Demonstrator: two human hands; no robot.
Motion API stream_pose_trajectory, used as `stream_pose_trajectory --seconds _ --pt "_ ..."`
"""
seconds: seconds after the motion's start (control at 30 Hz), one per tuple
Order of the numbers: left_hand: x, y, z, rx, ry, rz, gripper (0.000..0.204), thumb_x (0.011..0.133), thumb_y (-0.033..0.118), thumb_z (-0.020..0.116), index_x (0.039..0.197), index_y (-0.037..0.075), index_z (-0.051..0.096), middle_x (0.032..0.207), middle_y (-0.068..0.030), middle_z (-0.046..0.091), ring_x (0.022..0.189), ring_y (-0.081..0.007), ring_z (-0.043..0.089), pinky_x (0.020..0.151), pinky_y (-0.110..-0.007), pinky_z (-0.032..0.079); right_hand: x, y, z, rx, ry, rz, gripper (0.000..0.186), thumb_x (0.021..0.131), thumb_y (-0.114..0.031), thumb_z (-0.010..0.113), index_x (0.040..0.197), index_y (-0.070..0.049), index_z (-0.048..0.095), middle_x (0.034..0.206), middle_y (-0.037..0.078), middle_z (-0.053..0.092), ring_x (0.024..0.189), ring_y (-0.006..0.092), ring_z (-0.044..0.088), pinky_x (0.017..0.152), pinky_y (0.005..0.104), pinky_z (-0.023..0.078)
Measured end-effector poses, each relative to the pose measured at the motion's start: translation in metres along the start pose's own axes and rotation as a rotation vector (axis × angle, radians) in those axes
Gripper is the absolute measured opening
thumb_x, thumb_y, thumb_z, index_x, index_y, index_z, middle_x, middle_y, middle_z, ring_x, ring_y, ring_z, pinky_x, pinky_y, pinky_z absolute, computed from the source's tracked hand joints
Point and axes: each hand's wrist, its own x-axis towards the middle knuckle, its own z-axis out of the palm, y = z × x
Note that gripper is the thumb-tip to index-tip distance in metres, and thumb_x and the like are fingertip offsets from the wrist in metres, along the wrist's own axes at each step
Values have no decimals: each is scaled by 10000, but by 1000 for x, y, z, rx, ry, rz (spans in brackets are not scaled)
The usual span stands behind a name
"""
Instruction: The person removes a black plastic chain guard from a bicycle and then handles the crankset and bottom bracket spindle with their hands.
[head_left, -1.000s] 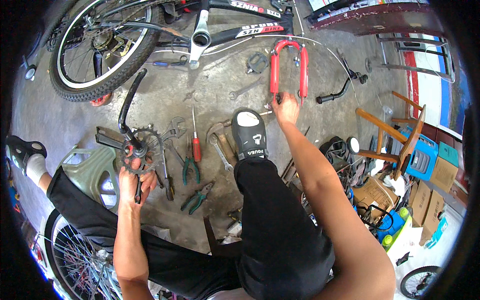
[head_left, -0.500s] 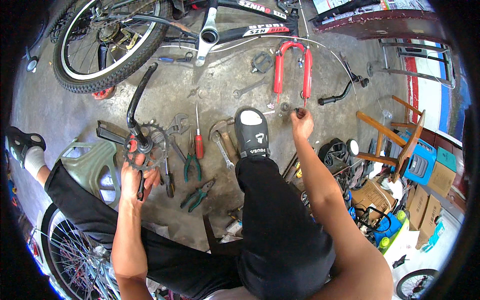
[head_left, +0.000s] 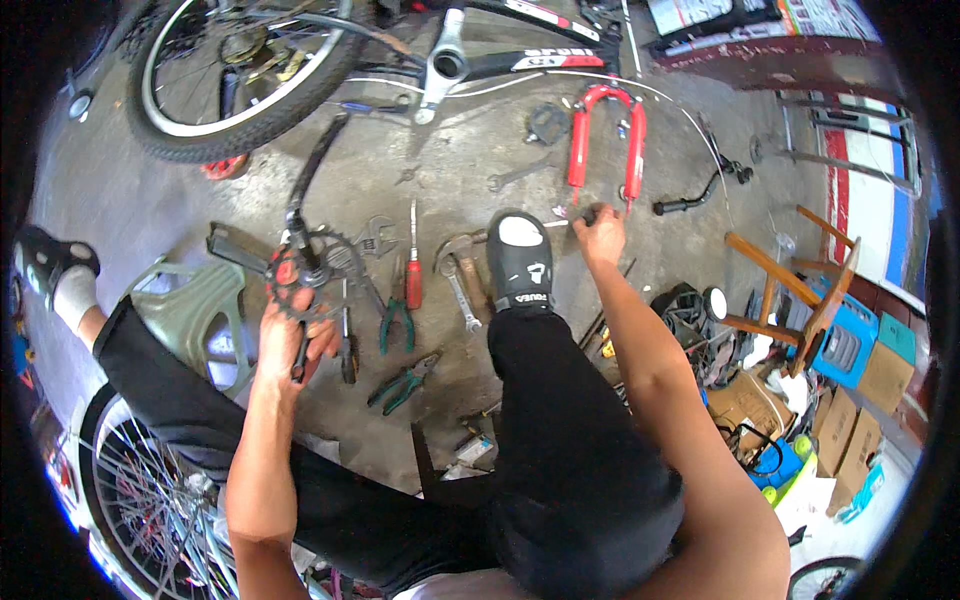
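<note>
Concrete floor (head_left: 455,205) | left hand (head_left: 295,342) — grip closed around a toothed crankset (head_left: 314,264) | right hand (head_left: 603,240) — grip pinching a small dark part (head_left: 591,213) near red fork (head_left: 579,150)

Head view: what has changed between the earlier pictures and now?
The right hand went rightward from beside the left leg of the red fork, then came back left; its fingertips are now at a small dark piece, grip unclear. The crank arm seems tilted slightly further right. The left hand still holds the crankset; fork and red screwdriver stayed put.
</note>
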Motion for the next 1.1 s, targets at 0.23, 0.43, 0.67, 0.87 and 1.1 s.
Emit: stream_pose_trajectory --seconds 0.23,0.43,0.67,0.87,1.1 --pt "-7 1 1 -78 -40 -31 224 1035 241 550 1204 96 524 649 -41 482 409 -149 399 446 -353 395 -24 -18 -26 113 45 85 437 740 -299 765 1033 13 675 1015 212 654 995 396 631 909 474 507" --pt "-9 6 16 11 -116 -49 316 1056 185 508 1347 73 462 608 -25 447 420 -145 396 479 -362 444 -76 -9 -73 957 100 353 293 843 -96 751 1050 13 574 941 99 599 811 215 626 696 384 589" --pt "-18 -2 -23 204 -24 322 208 1067 223 487 1239 111 527 759 -18 548 443 -111 453 456 -293 456 -42 -166 -230 1118 -78 10 284 954 -95 675 1174 -11 515 1041 133 680 844 210 697 664 327 596" --pt "-34 24 -2 649 85 706 210 1046 222 505 1125 49 596 665 -80 593 616 -202 609 603 -400 456 -56 -303 -395 889 -375 -314 358 992 -158 650 1321 -30 593 1067 120 705 868 145 670 761 278 569" --pt "-44 34 -1 669 129 975 217 1026 227 531 1096 36 606 777 -192 647 737 -372 670 678 -451 489 -90 -368 -376 941 -492 -362 259 1012 -198 628 1234 -67 650 1004 104 721 778 131 675 697 289 587"
